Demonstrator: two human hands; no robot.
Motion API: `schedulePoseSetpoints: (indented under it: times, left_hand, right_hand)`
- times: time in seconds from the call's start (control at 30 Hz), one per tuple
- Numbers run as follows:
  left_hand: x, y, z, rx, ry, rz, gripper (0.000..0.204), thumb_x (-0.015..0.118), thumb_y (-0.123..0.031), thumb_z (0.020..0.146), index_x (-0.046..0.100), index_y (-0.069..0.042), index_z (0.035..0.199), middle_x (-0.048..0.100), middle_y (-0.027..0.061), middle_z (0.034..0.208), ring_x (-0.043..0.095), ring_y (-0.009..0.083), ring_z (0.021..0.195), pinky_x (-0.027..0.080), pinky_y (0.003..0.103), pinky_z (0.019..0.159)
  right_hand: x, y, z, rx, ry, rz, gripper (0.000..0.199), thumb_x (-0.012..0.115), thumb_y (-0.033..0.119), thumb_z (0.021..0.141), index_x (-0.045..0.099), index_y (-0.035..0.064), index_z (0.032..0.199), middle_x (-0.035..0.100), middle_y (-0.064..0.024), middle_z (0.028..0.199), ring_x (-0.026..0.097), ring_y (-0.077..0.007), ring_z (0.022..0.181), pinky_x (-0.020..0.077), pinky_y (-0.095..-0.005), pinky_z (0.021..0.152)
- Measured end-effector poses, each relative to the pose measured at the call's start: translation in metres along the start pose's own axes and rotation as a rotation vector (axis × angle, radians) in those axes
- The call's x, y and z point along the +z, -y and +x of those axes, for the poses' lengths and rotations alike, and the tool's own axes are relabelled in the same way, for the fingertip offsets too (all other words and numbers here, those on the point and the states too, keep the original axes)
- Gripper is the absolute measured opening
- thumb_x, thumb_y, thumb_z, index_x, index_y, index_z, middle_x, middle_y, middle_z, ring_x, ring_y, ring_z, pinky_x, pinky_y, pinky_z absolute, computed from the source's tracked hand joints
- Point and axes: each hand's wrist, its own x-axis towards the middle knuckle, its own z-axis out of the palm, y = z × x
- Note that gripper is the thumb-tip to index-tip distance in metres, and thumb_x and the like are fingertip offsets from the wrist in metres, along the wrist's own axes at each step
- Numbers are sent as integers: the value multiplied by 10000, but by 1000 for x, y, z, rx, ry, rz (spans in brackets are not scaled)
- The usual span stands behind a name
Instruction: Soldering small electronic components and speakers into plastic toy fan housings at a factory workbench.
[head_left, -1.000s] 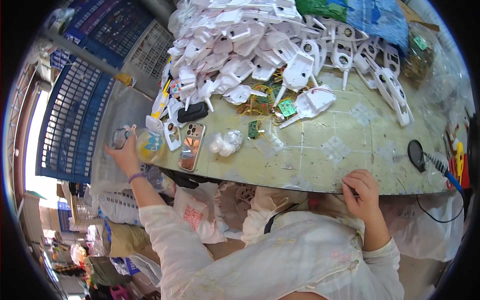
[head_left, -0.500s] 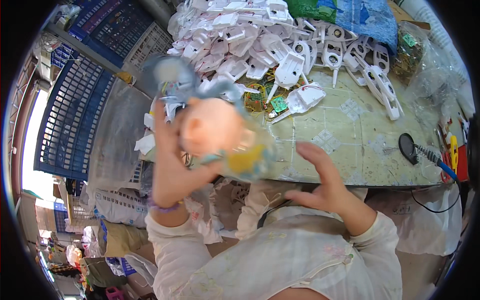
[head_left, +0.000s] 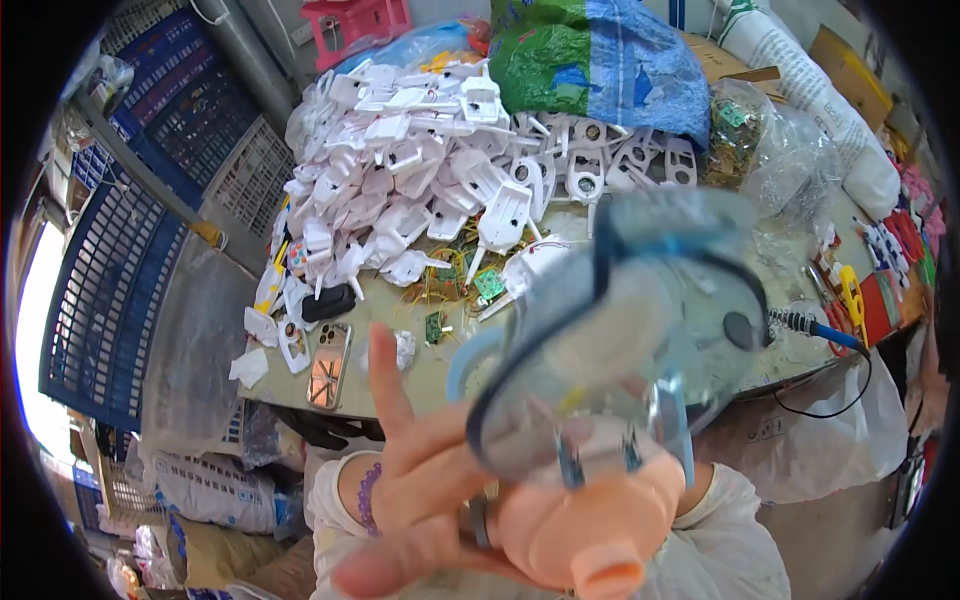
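Close to the camera, a blurred cup-like thing [head_left: 585, 505] fills the lower middle. It has a rounded peach-coloured part with a short stub at the bottom, a clear body above, and blue side loops and a dark blue band. My left hand [head_left: 430, 470] is at its left side, index finger pointing up, thumb stretched out low; whether it touches the thing is unclear. A purple bead bracelet is on that wrist. Behind the cup-like thing my right hand is hidden; just its white sleeve [head_left: 735, 530] shows.
A large pile of white plastic housings [head_left: 400, 180] covers the back left of the table. Green circuit boards [head_left: 489, 285] with yellow wires lie before it. A phone [head_left: 328, 365] rests near the front edge. Hand tools [head_left: 850, 300] lie far right; blue crates [head_left: 100, 290] stand left.
The cup-like thing has moved right and nearer the camera, and is tipped with its peach end down. My left hand has lowered; my right hand is now hidden. The view takes in more of the table's back.
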Motion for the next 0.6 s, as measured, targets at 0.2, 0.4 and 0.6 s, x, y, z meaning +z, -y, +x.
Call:
schedulePoseSetpoints:
  times: [0.2, 0.4, 0.6]
  left_hand:
    - [63, -14, -3, 46, -613, -35, 760, 523, -285, 941, 32, -221, 1517, 541, 102, 945, 487, 180, 912, 431, 270, 843]
    - [56, -28, -13, -48, -467, -803, 528, 300, -323, 975, 132, -345, 1475, 410, 121, 1135, 412, 189, 1056, 309, 372, 1008]
    - [-21, -25, 6, -329, -216, -860, 781, 425, -480, 850, -18, -264, 1456, 361, 189, 1243, 426, 310, 1097, 330, 471, 994]
  right_hand:
    - [-10, 4, -4, -248, 66, -66, 750, 653, 213, 846, 220, 86, 1445, 437, -290, 1290, 499, -418, 1137, 400, -536, 955]
    - [-12, 24, -5, -306, 40, -158, 806, 659, 205, 841, 156, 144, 1467, 388, -351, 1317, 484, -475, 1142, 369, -626, 951]
    - [-12, 29, -13, -331, 14, -138, 801, 647, 162, 835, 161, 117, 1470, 351, -324, 1368, 440, -492, 1195, 358, -642, 955]
